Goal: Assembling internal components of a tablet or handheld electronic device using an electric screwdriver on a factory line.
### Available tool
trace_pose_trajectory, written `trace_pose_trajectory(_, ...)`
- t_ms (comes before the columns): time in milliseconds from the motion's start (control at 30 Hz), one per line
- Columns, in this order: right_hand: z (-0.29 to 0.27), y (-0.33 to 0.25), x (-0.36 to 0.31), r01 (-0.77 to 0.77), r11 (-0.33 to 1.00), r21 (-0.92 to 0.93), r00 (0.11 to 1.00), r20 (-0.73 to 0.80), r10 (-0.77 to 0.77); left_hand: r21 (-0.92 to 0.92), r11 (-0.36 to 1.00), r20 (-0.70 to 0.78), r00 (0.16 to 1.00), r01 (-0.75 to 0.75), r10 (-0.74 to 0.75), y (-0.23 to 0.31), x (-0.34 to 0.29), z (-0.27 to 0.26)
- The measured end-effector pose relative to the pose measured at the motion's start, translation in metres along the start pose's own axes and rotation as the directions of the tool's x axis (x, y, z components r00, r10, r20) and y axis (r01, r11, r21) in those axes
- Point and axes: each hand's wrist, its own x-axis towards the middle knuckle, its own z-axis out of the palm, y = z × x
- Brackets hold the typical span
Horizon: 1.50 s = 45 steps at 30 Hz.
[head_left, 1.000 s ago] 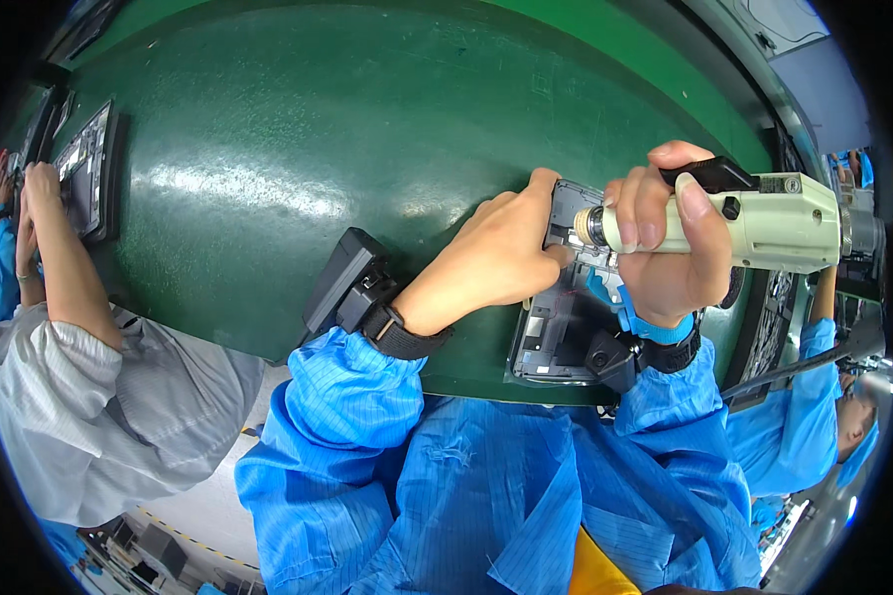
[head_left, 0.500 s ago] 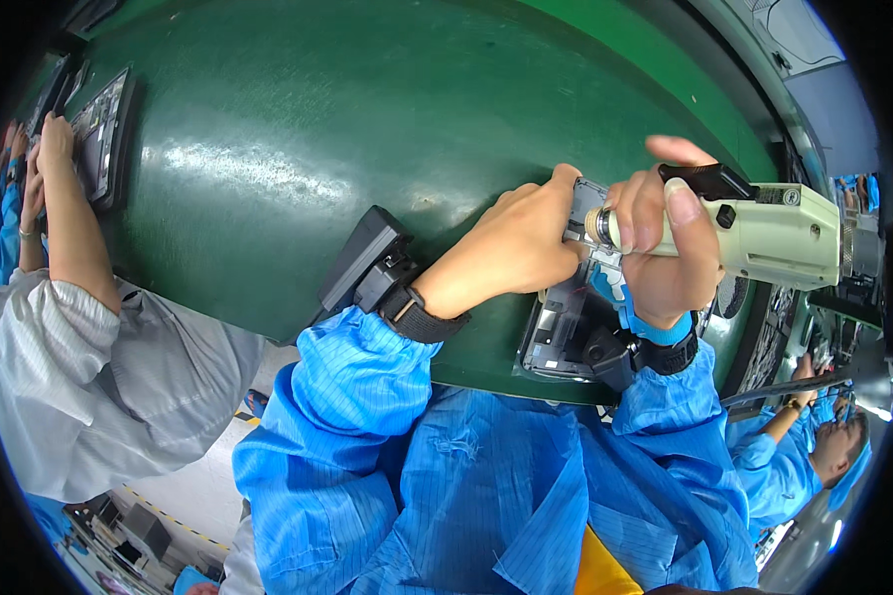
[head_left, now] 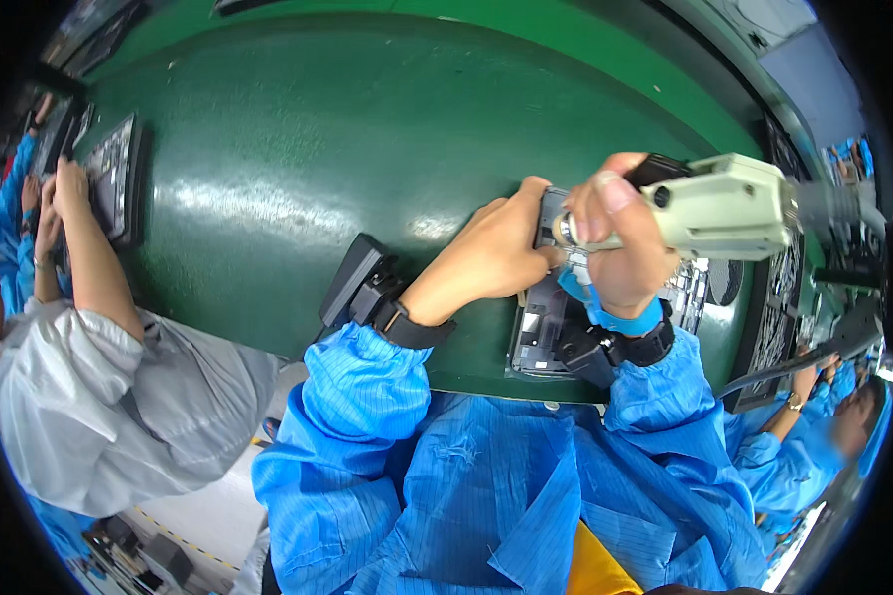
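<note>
My right hand [head_left: 625, 228] is wrapped around a cream-coloured electric screwdriver [head_left: 729, 208]. The tool has a black lever and lies tilted nearly flat, its nose pointing left. Beneath it on the bench is a dark, flat device casing with exposed inner parts [head_left: 536, 332], like an opened laptop base. My left hand [head_left: 491, 248] grips the casing's left side near the far corner, with its fingers bent over the edge. The screwdriver's nose sits just beside my left fingertips; the bit and any screw are hidden. My right hand and wrist cover much of the casing's middle.
The green bench [head_left: 347, 109] spreads out ahead. A co-worker in a grey smock [head_left: 139, 397] at my left handles another opened device [head_left: 119, 178]. Dark trays of small parts [head_left: 764, 347] stand at the right, near a metal arm [head_left: 814, 352] and another person in blue [head_left: 799, 446].
The view has shifted, so the casing, hands and screwdriver appear farther left. A raised finger of my right hand has come down near the black lever. My left hand keeps its place on the casing.
</note>
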Motion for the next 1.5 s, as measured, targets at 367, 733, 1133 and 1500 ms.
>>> trace_pose_trajectory(367, -0.109, -0.086, -0.004, 0.174, 0.979, 0.107, 0.96, -0.24, -0.144, -0.105, 0.963, 0.152, 0.961, 0.247, -0.23, 0.017, 0.003, -0.008)
trace_pose_trajectory(733, -0.226, -0.067, -0.019, 0.222, 0.966, -0.128, 0.698, -0.671, -0.25, 0.181, 0.972, -0.279, 0.955, 0.151, -0.097, 0.005, 0.002, 0.015)
trace_pose_trajectory(1133, -0.22, -0.059, -0.023, 0.105, 0.969, -0.222, 0.746, -0.627, -0.224, -0.105, 0.973, -0.075, 0.974, 0.203, -0.212, 0.021, 0.0, 0.01)
trace_pose_trajectory(1500, -0.222, -0.051, -0.021, 0.073, 0.971, -0.227, 0.76, -0.618, -0.202, -0.12, 0.962, -0.004, 0.969, 0.246, -0.248, 0.018, -0.001, 0.002)
